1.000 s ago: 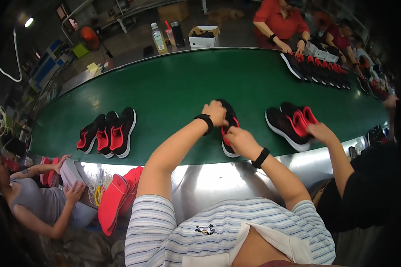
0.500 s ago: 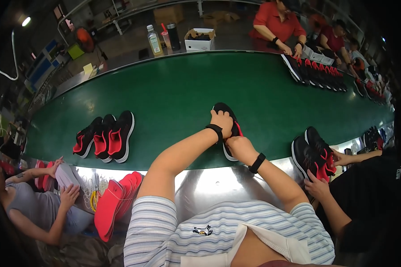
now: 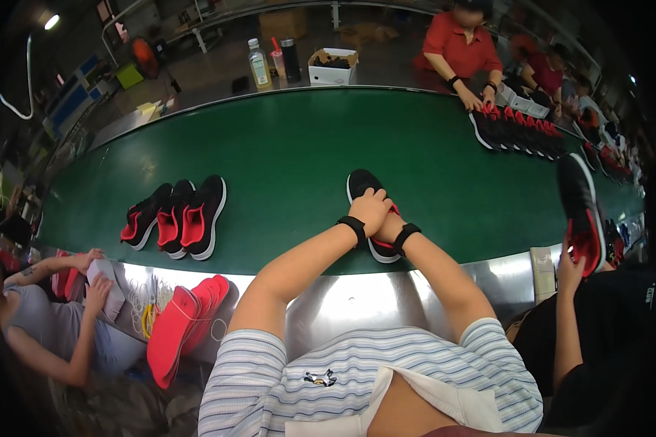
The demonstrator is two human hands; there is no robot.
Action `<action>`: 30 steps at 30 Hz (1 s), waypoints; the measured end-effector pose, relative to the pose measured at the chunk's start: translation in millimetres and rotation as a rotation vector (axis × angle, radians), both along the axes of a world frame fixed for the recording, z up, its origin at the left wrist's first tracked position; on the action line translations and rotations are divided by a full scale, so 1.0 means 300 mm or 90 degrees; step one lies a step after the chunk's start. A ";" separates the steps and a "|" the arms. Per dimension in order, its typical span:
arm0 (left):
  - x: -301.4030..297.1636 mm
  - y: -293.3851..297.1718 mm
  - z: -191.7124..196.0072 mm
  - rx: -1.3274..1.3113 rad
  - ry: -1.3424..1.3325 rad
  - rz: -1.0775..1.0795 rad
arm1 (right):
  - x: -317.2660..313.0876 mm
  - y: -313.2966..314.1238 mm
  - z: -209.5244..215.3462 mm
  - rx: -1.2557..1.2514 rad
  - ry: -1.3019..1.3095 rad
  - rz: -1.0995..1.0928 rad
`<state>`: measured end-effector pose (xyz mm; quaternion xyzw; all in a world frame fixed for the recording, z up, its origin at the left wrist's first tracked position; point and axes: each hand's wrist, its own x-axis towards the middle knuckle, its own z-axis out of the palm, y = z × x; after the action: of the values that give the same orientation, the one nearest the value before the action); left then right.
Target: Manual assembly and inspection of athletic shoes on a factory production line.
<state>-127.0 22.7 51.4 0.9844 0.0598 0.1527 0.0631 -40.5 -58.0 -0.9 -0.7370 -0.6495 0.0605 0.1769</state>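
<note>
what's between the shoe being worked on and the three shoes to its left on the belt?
Nothing. In the head view, only bare green belt separates the shoe under both hands from the three shoes.

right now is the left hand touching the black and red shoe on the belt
Touching. The head view shows the left hand lying on top of the black and red shoe, fingers curled over its upper with no gap, on the green belt.

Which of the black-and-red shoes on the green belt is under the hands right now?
The lone shoe mid-belt at the near edge: both hands, left hand and right hand, rest on it. The three shoes to the left lie untouched.
</note>
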 end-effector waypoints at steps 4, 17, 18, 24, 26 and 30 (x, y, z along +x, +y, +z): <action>-0.037 0.056 -0.003 -0.131 -0.056 0.116 | -0.117 -0.073 0.128 0.001 -0.151 -0.022; -0.626 0.323 0.216 -0.115 0.202 0.197 | -0.134 -0.423 0.127 0.266 0.191 -0.117; -0.729 0.439 0.181 -0.085 0.227 0.293 | -0.159 -0.452 0.150 0.299 0.206 -0.108; -1.094 0.695 0.085 -0.111 0.489 0.575 | -0.294 -0.552 0.223 0.355 0.252 -0.095; -1.109 0.742 0.016 -0.166 0.435 0.493 | -0.324 -0.560 0.230 0.364 0.232 -0.072; -0.992 0.810 -0.043 -0.108 0.538 0.422 | -0.348 -0.579 0.256 0.367 0.252 -0.065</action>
<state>-424.4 265.8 38.6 0.8797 0.3996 -0.2502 0.0612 -144.8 -231.6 75.9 -0.6622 -0.5555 0.0078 0.5029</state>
